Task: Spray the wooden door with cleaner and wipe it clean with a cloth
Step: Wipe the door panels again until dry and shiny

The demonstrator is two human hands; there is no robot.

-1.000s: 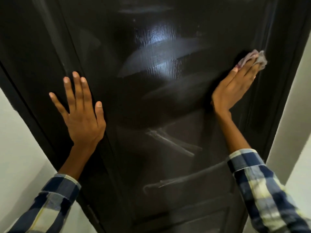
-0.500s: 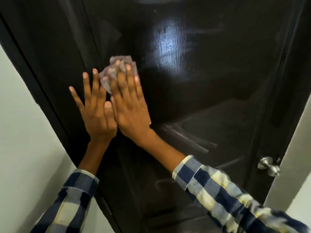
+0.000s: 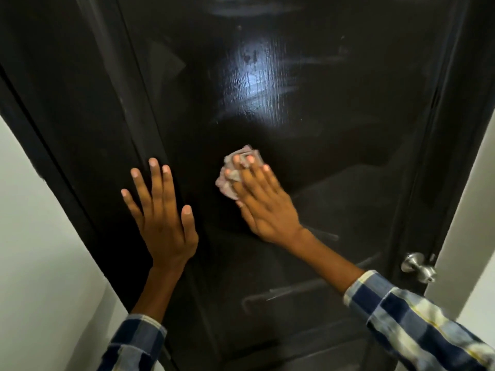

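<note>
A dark glossy wooden door point(image 3: 308, 116) fills the view, with a bright light reflection and faint wet streaks on it. My left hand point(image 3: 160, 218) lies flat on the door's left part, fingers spread and straight. My right hand point(image 3: 265, 204) presses a crumpled pale pinkish cloth point(image 3: 233, 175) against the middle panel with straight fingers; the cloth bunches out above and left of the fingertips. No spray bottle is in view.
A silver round door knob point(image 3: 417, 266) sticks out at the door's right edge. A dark door frame point(image 3: 34, 145) runs down the left, with white wall point(image 3: 40, 263) beside it. More white wall point(image 3: 466, 210) lies to the right.
My right hand swept the cloth from the door's right side to beside my left hand, then moved right and down to the middle panel. My left hand stayed flat on the door.
</note>
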